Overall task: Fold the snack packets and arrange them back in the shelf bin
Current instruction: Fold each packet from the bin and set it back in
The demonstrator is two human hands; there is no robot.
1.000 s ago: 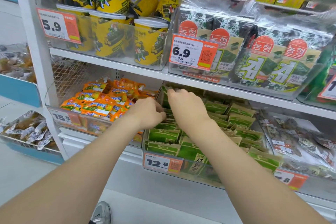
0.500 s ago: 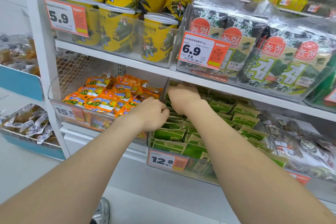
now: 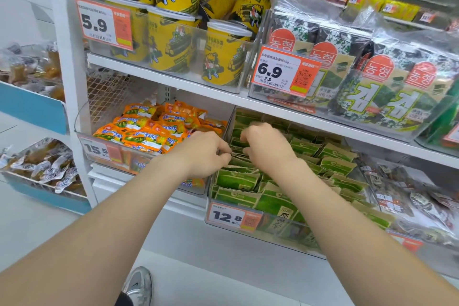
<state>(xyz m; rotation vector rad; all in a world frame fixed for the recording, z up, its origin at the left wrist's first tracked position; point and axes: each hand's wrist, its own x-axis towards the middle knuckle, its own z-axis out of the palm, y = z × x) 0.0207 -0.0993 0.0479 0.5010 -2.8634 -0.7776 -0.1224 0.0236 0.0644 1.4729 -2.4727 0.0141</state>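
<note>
Toward the back left of the bin point(image 3: 280, 233), your left hand point(image 3: 206, 154) and right hand point(image 3: 267, 146) sit close together, fingers curled down and pinching the top edge of one green packet point(image 3: 237, 156). I judge this grip is meant to crease it and stand it in line. Around it the other packets point(image 3: 335, 164) stand upright in rows, which keeps a slot free for this one, and orange packs point(image 3: 149, 131) lie just to the left.

Right hand point(image 3: 267, 148): drawn nearer from far back of clear plastic shelf bin point(image 3: 280, 230) to its left middle, now just beside left hand point(image 3: 205, 154). Both hands' fingers point(image 3: 224, 154) now curled on top edges of small green-and-tan snack packets point(image 3: 237, 158).
</note>
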